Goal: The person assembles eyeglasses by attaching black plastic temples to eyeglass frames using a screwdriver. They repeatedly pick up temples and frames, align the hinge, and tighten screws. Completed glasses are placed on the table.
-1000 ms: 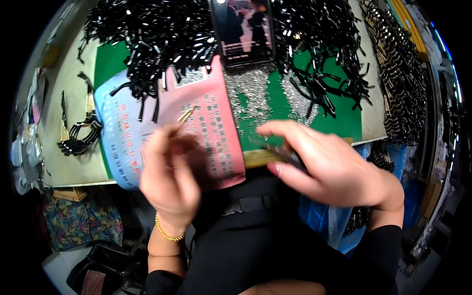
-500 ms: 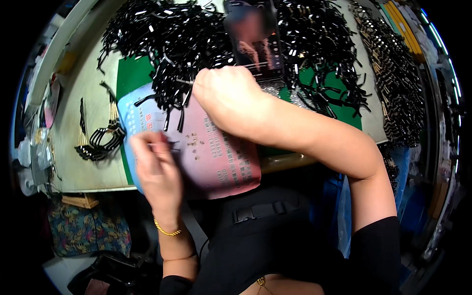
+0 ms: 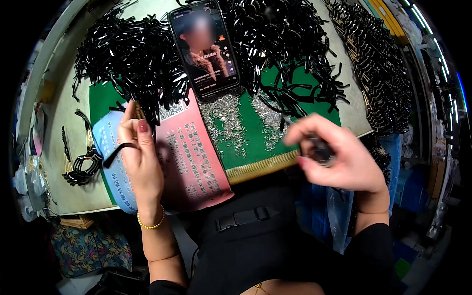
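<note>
My left hand (image 3: 140, 157) is closed over the pink and blue printed mat (image 3: 196, 147). Its fingers grip a slim black and gold piece that looks like an eyeglass temple (image 3: 118, 150), its dark curved end sticking out at the left. To the right, my right hand (image 3: 339, 155) is wrapped round a dark-handled screwdriver (image 3: 318, 150), whose thin tip points up and left. Between the hands, heaps of tiny silvery screws (image 3: 225, 123) lie on a green mat (image 3: 253, 132). The far end of the left-hand piece is partly hidden by my fingers.
Large piles of glossy black strips (image 3: 128, 49) cover the back of the table. A phone (image 3: 204, 49) showing a person stands among them. Black and gold pieces (image 3: 81, 167) lie at the left; more (image 3: 373, 69) fill the right side. A yellowish tube (image 3: 263, 167) edges the front.
My right hand has swung away from the black pile, down and right, with the screwdriver. My left hand has moved slightly up. The head view has shifted, uncovering the screw heaps.
</note>
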{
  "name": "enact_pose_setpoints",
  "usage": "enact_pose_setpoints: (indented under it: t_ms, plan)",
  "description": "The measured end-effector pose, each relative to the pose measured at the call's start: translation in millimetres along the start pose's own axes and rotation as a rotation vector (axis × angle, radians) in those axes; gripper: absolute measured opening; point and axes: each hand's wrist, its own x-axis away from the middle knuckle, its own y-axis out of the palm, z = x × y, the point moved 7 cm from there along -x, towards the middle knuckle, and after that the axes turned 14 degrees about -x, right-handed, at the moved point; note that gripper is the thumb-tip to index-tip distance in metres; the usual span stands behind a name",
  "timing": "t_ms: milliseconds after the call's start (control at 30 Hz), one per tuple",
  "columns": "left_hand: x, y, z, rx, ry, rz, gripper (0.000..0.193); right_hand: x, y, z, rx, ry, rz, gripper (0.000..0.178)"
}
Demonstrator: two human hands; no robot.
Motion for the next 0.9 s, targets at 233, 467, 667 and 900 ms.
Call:
enact_pose_setpoints:
  t_ms: [233, 467, 667, 900]
  plan:
    - [-4.9, -31.9, -45.0, 0.353, -0.133, 0.121, 0.026, 50.4, -49.9, 51.5, -0.599, 0.247, 0.082, 0.03]
    - [-19.2, 11.7, 4.2, 0.483, -0.161, -0.079, 0.022, 40.5, -49.2, 74.2, -0.811, 0.309, 0.114, 0.024]
    - [23.1, 10.4, 45.1, 0.201, 0.088, -0.146, 0.021, 35.4, -50.1, 92.1, -0.4, 0.311, 0.343, 0.01]
    - [84.9, 46.2, 57.3, 0.216, -0.021, -0.485, 0.018, 29.8, -50.8, 69.0, 0.417, 0.031, 0.454, 0.014]
